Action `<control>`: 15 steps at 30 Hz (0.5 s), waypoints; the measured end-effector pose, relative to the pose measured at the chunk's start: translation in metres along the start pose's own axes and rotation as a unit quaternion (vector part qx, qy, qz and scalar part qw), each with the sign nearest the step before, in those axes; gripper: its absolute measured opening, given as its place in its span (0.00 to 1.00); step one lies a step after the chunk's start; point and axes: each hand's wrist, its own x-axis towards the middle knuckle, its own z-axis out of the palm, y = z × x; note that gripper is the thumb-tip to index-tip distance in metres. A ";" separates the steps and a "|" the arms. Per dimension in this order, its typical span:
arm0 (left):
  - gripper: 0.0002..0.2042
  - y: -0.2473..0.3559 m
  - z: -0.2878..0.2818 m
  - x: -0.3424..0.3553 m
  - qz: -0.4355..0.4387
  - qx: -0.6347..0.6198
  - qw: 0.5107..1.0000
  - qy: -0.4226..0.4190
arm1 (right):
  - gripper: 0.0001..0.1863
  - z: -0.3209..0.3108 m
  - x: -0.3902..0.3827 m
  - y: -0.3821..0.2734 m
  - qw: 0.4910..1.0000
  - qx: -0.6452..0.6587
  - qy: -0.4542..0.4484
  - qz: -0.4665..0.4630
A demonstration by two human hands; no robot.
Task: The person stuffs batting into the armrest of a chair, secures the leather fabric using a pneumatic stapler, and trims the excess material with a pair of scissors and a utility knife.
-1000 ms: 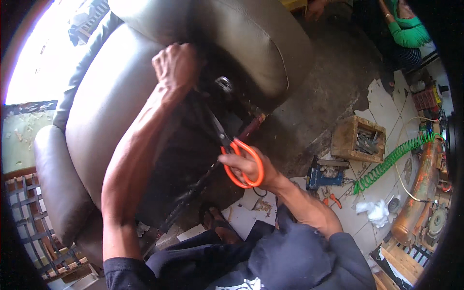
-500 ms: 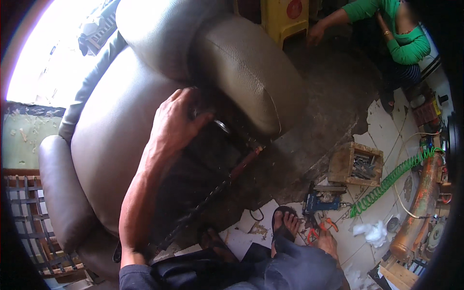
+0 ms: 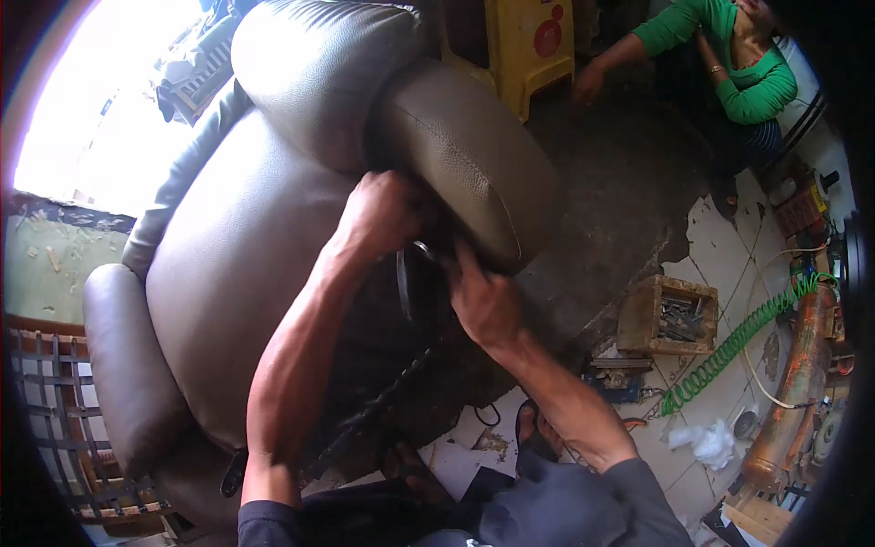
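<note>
A large brown-grey leather seat (image 3: 219, 246), tipped over, fills the left and middle, with a padded armrest (image 3: 474, 164) on its near right side. My left hand (image 3: 387, 211) is closed in the shadowed gap below the armrest; what its fingers grip is hidden. Below it dangles a thin dark strip (image 3: 403, 287), with a small shiny piece near its top. My right hand (image 3: 483, 296) presses against the armrest's lower edge, fingers bent into the shadow, so what they pinch does not show. A dark underside panel (image 3: 365, 319) lies between my forearms.
On the tiled floor at right are a wooden box of metal pieces (image 3: 668, 314), a staple gun (image 3: 620, 378) on a green coiled hose (image 3: 729, 351), white fluff (image 3: 706, 444) and a rusty cylinder (image 3: 788, 401). A person in green (image 3: 756, 87) sits beyond, near a yellow stool (image 3: 533, 46).
My right hand has risen from beside the orange-handled tool on the floor to the armrest's edge. My left hand has shifted right and slightly down. The view has tilted a little.
</note>
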 end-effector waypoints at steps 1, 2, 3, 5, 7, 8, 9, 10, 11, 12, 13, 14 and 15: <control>0.09 0.005 -0.004 0.000 -0.028 0.017 0.999 0.009 | 0.20 0.012 0.007 -0.006 1.000 -0.016 0.005 0.005; 0.09 0.013 -0.004 0.001 -0.054 0.030 0.998 0.015 | 0.20 0.020 0.011 -0.008 0.999 0.008 0.028 0.017; 0.09 0.020 -0.005 0.002 -0.079 0.043 0.996 0.021 | 0.20 0.026 0.014 -0.009 0.998 0.031 0.052 0.030; 0.09 0.018 0.019 0.010 -0.064 0.027 0.998 -0.001 | 0.20 0.029 0.010 0.007 0.996 0.018 0.068 0.060; 0.09 -0.008 0.001 0.004 -0.018 0.050 0.998 -0.019 | 0.19 0.038 0.022 -0.019 0.996 0.035 0.063 0.060; 0.09 -0.016 0.010 0.006 0.034 0.007 0.999 -0.020 | 0.18 0.037 0.020 -0.013 0.996 0.021 0.055 0.067; 0.09 -0.023 0.019 0.008 0.086 -0.036 0.995 -0.020 | 0.17 0.034 0.018 -0.007 0.996 0.007 0.046 0.074; 0.10 -0.028 0.002 -0.004 0.120 -0.049 0.991 -0.017 | 0.17 0.038 0.019 -0.022 0.996 0.027 0.035 0.073; 0.10 -0.019 0.010 -0.007 0.085 -0.074 0.992 0.050 | 0.15 0.037 0.016 -0.011 0.996 0.020 0.050 0.065; 0.10 -0.008 0.017 -0.018 0.047 -0.098 0.987 0.117 | 0.14 0.038 0.013 0.001 0.996 0.013 0.064 0.056; 0.10 0.003 0.014 -0.033 0.006 -0.110 0.977 0.185 | 0.13 0.041 0.012 0.005 0.996 0.017 0.080 0.043; 0.11 0.010 0.013 -0.049 -0.022 -0.109 0.963 0.246 | 0.12 0.045 0.014 0.009 0.993 0.006 0.120 0.013; 0.12 0.013 0.020 -0.064 -0.013 -0.093 0.968 0.233 | 0.11 0.050 0.018 0.016 0.987 -0.010 0.161 -0.019</control>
